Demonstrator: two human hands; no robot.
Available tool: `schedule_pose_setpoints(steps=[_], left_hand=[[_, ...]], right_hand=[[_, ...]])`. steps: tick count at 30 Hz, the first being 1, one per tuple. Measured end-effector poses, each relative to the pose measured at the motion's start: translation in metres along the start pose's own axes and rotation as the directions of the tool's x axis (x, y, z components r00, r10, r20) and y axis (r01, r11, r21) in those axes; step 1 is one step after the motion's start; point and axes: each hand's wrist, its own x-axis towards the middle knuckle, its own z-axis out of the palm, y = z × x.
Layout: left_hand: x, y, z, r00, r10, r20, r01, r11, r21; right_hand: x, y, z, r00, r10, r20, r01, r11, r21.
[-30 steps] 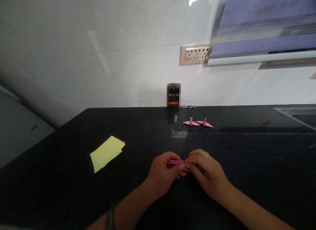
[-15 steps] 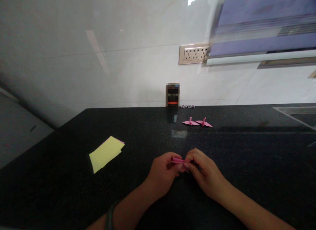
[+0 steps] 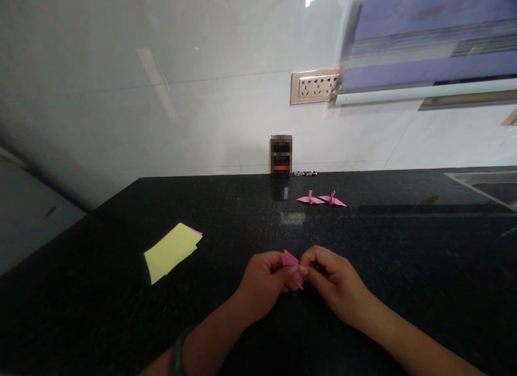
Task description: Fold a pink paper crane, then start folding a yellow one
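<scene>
A small piece of folded pink paper [image 3: 290, 258] is held between both hands, above the front middle of the black counter. My left hand [image 3: 264, 279] pinches it from the left, thumb laid across its face. From the right, my right hand [image 3: 329, 271] grips its edge between thumb and forefinger. Part of the paper is hidden behind the fingers. Two pink paper cranes, a left crane [image 3: 310, 199] and a right crane [image 3: 332, 199], stand side by side farther back, their wings almost touching.
Yellow paper sheets [image 3: 172, 253] lie at the left, with a pink edge showing beneath. A blurred dark box-like object [image 3: 281, 156] stands against the wall, beside a beaded string [image 3: 305, 173]. Wall sockets [image 3: 315, 87] are above the counter [image 3: 226, 209]; a sink [image 3: 484, 185] is at the right.
The pink paper has turned in my fingers, so its broad face and pointed ends now show instead of its narrow folded edge. Both hands stay nearly in place.
</scene>
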Motion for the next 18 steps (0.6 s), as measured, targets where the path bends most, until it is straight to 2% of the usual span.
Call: schedule_pose_setpoints(steps=[3, 6, 9, 12, 18], left_hand=[[0.0, 0.0009, -0.0007, 1.0, 0.0, 0.004, 0.0, 1.0, -0.01], [0.0007, 0.0036, -0.0007, 1.0, -0.022, 0.002, 0.022, 0.999, -0.047], [0.0017, 0.006, -0.0007, 0.995, -0.092, -0.04, 0.086, 0.987, -0.134], [0.002, 0.0069, -0.0016, 0.993, -0.119, -0.02, 0.114, 0.978, -0.174], [0.0003, 0.0084, -0.0025, 0.987, -0.149, 0.053, 0.156, 0.969, -0.19]], right_hand=[[0.0007, 0.0056, 0.0023, 0.998, 0.06, -0.027, -0.059, 0.997, 0.041], [0.0024, 0.0101, 0.0024, 0.989, 0.141, -0.032, -0.135, 0.978, 0.16], [0.0043, 0.0101, 0.0002, 0.978, 0.202, 0.053, -0.208, 0.912, 0.353], [0.0053, 0.0086, -0.0017, 0.97, 0.208, 0.123, -0.242, 0.84, 0.485], [0.0065, 0.008, -0.0026, 0.956, 0.253, 0.149, -0.293, 0.789, 0.54]])
